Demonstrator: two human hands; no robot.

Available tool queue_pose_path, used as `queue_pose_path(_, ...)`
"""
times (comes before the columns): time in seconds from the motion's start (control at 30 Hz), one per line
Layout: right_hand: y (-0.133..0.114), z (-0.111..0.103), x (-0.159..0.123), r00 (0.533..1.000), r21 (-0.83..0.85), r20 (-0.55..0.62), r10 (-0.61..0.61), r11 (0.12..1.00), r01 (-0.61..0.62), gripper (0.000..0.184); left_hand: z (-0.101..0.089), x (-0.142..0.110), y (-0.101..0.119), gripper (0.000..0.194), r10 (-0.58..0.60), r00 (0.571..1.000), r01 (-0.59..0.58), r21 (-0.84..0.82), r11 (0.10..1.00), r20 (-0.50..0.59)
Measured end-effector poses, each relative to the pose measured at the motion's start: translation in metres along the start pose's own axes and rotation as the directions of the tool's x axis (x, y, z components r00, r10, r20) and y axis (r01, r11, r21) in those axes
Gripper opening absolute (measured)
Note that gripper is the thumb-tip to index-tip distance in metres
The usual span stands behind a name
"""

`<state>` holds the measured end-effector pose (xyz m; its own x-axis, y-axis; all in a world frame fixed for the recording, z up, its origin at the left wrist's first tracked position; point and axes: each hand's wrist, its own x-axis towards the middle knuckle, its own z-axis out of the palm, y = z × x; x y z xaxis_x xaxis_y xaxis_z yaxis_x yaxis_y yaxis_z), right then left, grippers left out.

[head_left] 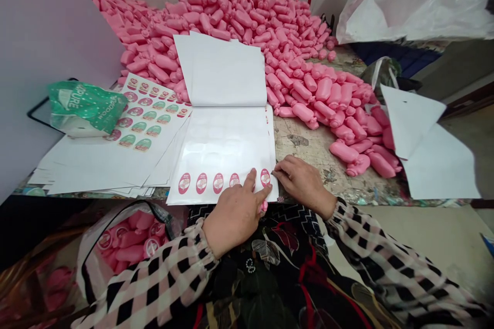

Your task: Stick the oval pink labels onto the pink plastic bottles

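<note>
Stickers (184,183) point lengthwise toward bottles (247,5), left hand (233,211) splayed, right hand (303,182) pinched, what either holds unclear.

Table (299,151): worn beige top, scuffed, dark stains around centre, scraps stuck along the front edge (grubby, frankly). Clock as seen by the wearer, 12 = far side.

- 10 to 1: big heap of pink bottles (239,10), piled high at 12, thinning into a low tail round to 3.
- 9: overlapping sticker sheets (148,118), green and magenta labels showing, blank paper among them, near the front edge.
- 6, slightly left: white sheet stack (227,139), upper part folded back against the heap, row of pink oval stickers along the near edge.
- 3 to 4: loose white sheets (436,164), overlapping, just beside the bottle tail.

Bare top shows between stack and tail.
</note>
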<state>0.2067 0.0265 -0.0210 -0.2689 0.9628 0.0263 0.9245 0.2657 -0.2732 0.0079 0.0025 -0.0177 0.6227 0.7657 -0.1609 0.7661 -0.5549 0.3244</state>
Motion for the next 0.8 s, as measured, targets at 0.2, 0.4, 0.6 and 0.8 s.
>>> queue_pose_path(0.2, 0.006, 0.007, -0.002, 1.000, 0.180, 0.013, 0.025, 0.983, -0.027, 0.017, 0.001, -0.001, 0.000, 0.051, 0.004, 1.000, -0.004, 0.023, 1.000, -0.004)
queue_pose_path(0.4, -0.008, 0.017, -0.009, 0.983, 0.248, -0.075, 0.166, 0.958, -0.143, 0.016, 0.000, 0.000, -0.001, 0.052, 0.029, 1.000, -0.029, 0.098, 0.995, 0.007)
queue_pose_path(0.6, -0.018, 0.016, -0.009, 0.962, 0.205, -0.118, 0.246, 0.954, -0.219, 0.016, -0.004, 0.004, -0.006, 0.062, 0.087, 0.996, -0.088, 0.117, 0.989, 0.016)
queue_pose_path(0.8, -0.026, 0.014, -0.011, 0.957, 0.152, -0.184, 0.222, 0.969, -0.196, 0.017, -0.005, 0.006, -0.008, 0.071, 0.103, 0.994, -0.105, 0.093, 0.990, 0.022)
